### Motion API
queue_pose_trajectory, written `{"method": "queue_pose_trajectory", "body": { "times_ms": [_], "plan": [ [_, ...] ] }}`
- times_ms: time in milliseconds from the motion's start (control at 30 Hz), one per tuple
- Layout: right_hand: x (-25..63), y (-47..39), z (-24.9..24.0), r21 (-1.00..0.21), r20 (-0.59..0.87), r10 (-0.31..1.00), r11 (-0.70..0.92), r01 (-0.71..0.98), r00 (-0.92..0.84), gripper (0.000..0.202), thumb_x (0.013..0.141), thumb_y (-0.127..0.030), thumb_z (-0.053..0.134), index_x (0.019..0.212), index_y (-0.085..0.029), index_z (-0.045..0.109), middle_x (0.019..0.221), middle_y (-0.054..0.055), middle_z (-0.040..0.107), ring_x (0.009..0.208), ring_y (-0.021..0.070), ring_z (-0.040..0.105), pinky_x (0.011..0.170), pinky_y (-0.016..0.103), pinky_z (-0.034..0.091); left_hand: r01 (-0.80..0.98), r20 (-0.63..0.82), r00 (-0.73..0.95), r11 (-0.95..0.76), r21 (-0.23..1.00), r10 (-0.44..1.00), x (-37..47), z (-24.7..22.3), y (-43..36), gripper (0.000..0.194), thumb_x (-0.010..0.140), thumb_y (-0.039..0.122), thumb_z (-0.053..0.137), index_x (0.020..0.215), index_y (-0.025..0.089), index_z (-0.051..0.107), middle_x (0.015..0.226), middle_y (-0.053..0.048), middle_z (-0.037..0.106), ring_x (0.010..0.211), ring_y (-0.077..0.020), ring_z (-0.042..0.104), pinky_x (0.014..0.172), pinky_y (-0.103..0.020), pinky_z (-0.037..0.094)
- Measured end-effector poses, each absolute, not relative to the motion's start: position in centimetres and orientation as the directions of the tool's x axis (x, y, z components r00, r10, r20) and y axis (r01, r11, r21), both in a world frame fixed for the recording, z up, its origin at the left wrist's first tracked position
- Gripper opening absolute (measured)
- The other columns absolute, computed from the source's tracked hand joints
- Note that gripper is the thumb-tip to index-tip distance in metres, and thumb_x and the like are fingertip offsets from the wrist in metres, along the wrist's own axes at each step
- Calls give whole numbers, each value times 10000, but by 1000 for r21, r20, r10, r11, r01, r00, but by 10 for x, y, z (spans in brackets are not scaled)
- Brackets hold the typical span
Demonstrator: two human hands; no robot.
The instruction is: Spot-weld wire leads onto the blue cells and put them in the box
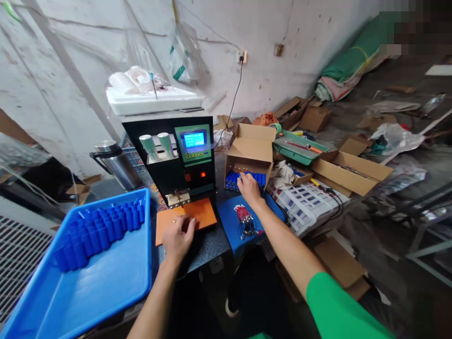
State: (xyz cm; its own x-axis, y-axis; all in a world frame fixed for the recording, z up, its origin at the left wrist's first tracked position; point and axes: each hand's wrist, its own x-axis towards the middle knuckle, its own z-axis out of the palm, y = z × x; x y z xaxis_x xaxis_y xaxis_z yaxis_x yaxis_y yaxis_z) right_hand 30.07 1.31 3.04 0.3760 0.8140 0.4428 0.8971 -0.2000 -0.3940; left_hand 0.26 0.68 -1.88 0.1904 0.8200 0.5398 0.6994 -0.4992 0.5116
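My left hand (178, 234) rests on an orange board (203, 213), fingers loosely bent and thumb apart, with nothing visible in it. Just behind stands a black spot welder (169, 181) with a lit blue screen and metal electrode tips. My right hand (250, 188) reaches into an open cardboard box (249, 149), its fingers closed on one of the blue cylindrical batteries (260, 179); their tips are partly hidden. Below that wrist, a bundle of red and black wire leads (245, 220) lies on a blue surface (229, 235).
At left, a blue tray (106, 287) holds rows of blue cylinders (102, 228). A steel jug (118, 165) stands behind it. Right of the box are a green tray (300, 149), a white plastic crate (307, 207) and open cartons (353, 172). A power cord (235, 99) runs up the wall.
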Motion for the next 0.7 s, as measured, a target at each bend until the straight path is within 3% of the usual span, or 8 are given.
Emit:
{"method": "queue_pose_trajectory", "body": {
  "times_ms": [133, 233, 600, 700],
  "plan": [
    [312, 31, 35, -114, 295, 909, -273, 955, 295, 402, 983, -158, 377, 1308, -35, 580, 1165, 231, 608, 1050, 274, 612, 894, 340, 480, 719, 564, 203, -513, 469, 800, 2, -21, 7, 253, 895, 438, 557, 946, 213, 662, 878, -45, 722, 785, -207, 672, 704, -296, 464],
    [309, 37, 33, -20, 228, 940, -257, 966, 255, 396, 958, -86, 345, 1243, -37, 616, 1159, 240, 609, 1065, 276, 611, 884, 343, 485, 729, 575, 205, -515, 450, 792, 2, -22, 7, 240, 901, 428, 554, 955, 220, 661, 883, -45, 720, 798, -212, 670, 711, -301, 458],
    [319, 33, 35, -42, 206, 938, -276, 960, 278, 289, 957, -173, 453, 1144, -108, 664, 1160, 201, 643, 1097, 292, 609, 865, 349, 475, 732, 544, 205, -496, 467, 814, 8, -18, 4, 260, 916, 430, 515, 928, 216, 662, 915, -59, 714, 842, -218, 658, 732, -311, 440],
    [318, 24, 34, -109, 253, 926, -259, 960, 279, 284, 968, -235, 472, 1151, -130, 663, 1159, 182, 656, 1079, 277, 622, 859, 331, 469, 738, 542, 201, -490, 465, 816, 9, -18, 4, 259, 915, 426, 517, 928, 215, 667, 902, -55, 712, 824, -212, 652, 723, -307, 433]
  ]
}}
